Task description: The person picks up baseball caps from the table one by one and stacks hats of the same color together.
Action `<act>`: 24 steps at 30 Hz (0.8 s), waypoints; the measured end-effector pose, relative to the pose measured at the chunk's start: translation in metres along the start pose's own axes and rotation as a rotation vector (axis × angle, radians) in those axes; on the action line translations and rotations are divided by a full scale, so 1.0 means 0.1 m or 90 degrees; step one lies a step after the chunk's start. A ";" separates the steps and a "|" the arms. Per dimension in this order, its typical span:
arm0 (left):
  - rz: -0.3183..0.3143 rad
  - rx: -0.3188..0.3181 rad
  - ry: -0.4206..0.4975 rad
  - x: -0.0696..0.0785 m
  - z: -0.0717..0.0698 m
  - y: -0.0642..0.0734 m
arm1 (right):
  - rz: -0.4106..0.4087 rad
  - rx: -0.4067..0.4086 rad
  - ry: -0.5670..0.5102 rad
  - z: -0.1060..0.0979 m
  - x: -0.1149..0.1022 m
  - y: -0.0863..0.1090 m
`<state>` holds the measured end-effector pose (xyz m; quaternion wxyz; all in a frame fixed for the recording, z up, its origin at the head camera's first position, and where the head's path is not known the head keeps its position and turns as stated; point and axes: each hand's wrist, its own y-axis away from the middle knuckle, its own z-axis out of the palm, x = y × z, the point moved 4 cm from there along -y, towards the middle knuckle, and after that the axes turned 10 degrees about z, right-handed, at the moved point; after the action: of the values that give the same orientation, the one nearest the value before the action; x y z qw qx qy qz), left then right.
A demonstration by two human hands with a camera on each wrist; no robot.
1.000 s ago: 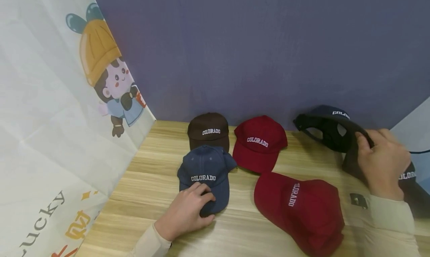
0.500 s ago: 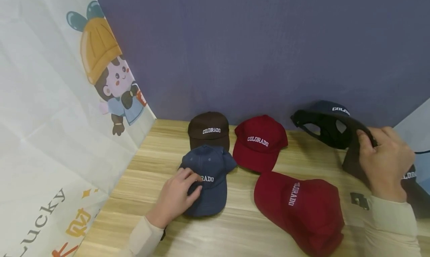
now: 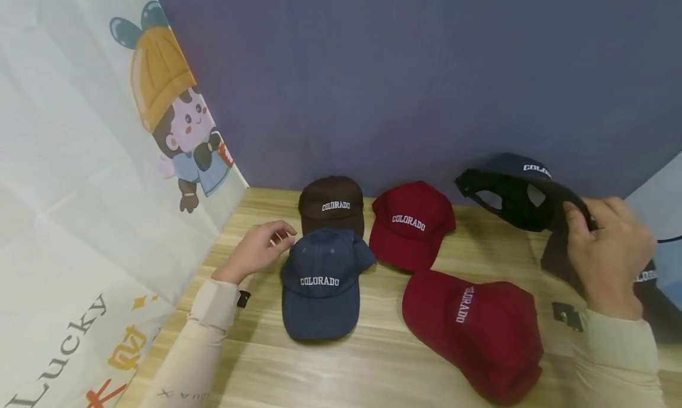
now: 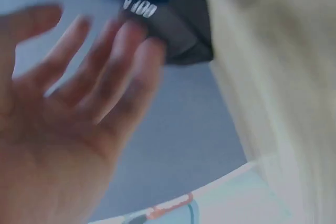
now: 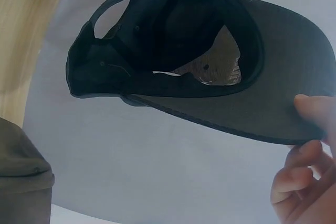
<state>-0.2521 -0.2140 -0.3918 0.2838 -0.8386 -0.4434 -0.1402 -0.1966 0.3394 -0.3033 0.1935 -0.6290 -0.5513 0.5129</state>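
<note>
Right hand (image 3: 610, 254) pinches navy baseball cap (image 3: 514, 198) by the brim (image 5: 286, 66), held up before the back wall (image 3: 394, 88). Should be light, unbreakable, low slip: soft crown, stiffer brim; grip there. Left hand (image 3: 254, 251) loose, holding nothing.

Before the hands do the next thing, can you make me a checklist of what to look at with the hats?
1. Right hand gripping the navy cap by its brim: ok.
2. Left hand free: ok, holding nothing.
3. Front blue cap facing the person: ok.
4. Front red cap facing the person too: not ok, brim points left.
5. Dark cap at the right edge sitting neatly: cannot tell, partly hidden.
</note>
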 end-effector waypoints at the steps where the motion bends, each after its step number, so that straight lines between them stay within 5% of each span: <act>1: -0.014 -0.028 0.021 -0.04 -0.01 -0.03 | -0.004 -0.003 0.000 0.00 -0.01 0.00; 8: -0.056 -0.167 0.127 -0.16 0.03 -0.16 | 0.002 -0.002 -0.019 0.01 -0.06 0.00; 24: -0.070 -0.237 0.155 -0.17 0.02 -0.08 | 0.009 0.026 -0.079 -0.10 -0.22 0.01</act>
<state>-0.2680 -0.2208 -0.3988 0.1673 -0.8279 -0.4176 -0.3349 -0.1844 0.3225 -0.2906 0.1681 -0.5960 -0.5471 0.5633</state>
